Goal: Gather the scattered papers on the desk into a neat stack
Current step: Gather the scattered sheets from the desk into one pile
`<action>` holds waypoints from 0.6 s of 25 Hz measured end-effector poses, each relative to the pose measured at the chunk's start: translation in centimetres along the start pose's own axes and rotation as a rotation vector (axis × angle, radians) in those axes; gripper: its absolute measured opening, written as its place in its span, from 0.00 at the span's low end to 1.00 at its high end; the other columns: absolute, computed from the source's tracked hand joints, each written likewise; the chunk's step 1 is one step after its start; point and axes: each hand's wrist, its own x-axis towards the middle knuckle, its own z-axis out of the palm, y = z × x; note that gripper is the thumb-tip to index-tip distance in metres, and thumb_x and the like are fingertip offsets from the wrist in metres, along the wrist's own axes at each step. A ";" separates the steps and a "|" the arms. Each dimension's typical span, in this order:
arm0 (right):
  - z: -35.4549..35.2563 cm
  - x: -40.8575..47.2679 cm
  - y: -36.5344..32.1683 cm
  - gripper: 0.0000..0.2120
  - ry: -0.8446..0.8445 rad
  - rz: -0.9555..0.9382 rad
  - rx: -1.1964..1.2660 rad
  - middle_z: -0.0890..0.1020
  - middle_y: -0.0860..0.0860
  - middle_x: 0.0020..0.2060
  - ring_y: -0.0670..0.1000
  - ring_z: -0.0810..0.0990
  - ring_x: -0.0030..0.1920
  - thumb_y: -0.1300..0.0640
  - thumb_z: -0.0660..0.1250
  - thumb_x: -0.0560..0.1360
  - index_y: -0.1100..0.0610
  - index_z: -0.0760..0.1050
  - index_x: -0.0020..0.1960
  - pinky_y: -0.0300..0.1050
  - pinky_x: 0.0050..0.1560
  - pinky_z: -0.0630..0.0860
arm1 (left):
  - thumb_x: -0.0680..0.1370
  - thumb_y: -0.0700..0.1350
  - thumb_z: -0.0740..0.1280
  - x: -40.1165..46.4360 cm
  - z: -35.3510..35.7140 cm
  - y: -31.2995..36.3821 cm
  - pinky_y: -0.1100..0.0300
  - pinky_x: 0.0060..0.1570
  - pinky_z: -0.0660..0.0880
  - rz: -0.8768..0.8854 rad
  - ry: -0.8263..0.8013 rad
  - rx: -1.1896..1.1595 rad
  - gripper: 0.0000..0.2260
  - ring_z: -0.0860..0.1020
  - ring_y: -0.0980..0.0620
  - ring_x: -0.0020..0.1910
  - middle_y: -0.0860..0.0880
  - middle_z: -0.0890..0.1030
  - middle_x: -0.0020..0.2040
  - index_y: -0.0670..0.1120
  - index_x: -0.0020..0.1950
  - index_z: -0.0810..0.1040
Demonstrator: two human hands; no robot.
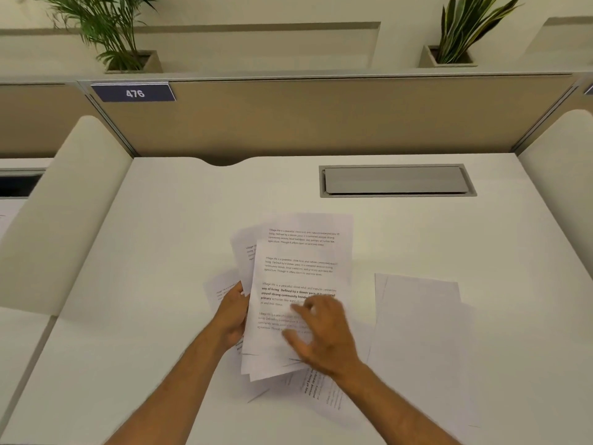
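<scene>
A loose bundle of printed white papers (301, 261) lies fanned out at the middle of the white desk (160, 252). My left hand (232, 313) grips the bundle's left edge, thumb on top. Over the lower sheets hovers my right hand (322, 335), fingers spread and blurred, resting on or just above the top page. More printed sheets (321, 393) stick out under my right wrist. To the right lie blank-looking sheets (420, 332), overlapping, apart from the bundle. One sheet (218, 289) peeks out left of my left hand.
A grey cable hatch (396, 180) is set into the desk at the back right. A tan partition (321, 117) with a "476" label (134, 93) closes the far side. White curved dividers (64, 203) flank the desk. Two potted plants (128, 36) stand behind the partition.
</scene>
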 end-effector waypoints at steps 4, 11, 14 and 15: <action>-4.7 4.1 5.2 0.29 0.081 0.735 0.386 0.75 0.48 0.63 0.51 0.74 0.63 0.47 0.74 0.75 0.54 0.70 0.72 0.49 0.65 0.71 | 0.82 0.43 0.69 -0.3 -0.1 0.0 0.40 0.51 0.83 -0.007 -0.030 0.006 0.14 0.85 0.38 0.59 0.42 0.86 0.62 0.53 0.66 0.82; -4.8 3.8 6.6 0.13 -0.028 0.866 0.797 0.85 0.50 0.56 0.48 0.85 0.51 0.63 0.66 0.79 0.52 0.79 0.61 0.47 0.51 0.84 | 0.79 0.52 0.63 -0.9 2.2 0.6 0.40 0.51 0.84 0.045 0.080 0.069 0.14 0.87 0.39 0.53 0.42 0.88 0.56 0.52 0.55 0.87; -5.1 3.6 6.5 0.08 0.034 0.810 0.781 0.85 0.44 0.52 0.42 0.86 0.46 0.61 0.67 0.79 0.48 0.77 0.54 0.38 0.41 0.83 | 0.84 0.52 0.60 -1.3 3.6 1.2 0.51 0.50 0.83 0.195 0.083 0.201 0.12 0.87 0.52 0.54 0.54 0.87 0.59 0.61 0.59 0.83; -5.1 3.6 6.5 0.06 0.035 0.797 0.771 0.85 0.43 0.52 0.42 0.86 0.46 0.60 0.68 0.79 0.50 0.76 0.53 0.37 0.40 0.83 | 0.84 0.49 0.62 -1.2 4.0 1.5 0.53 0.50 0.83 0.236 0.087 0.263 0.11 0.87 0.54 0.54 0.57 0.87 0.58 0.63 0.59 0.81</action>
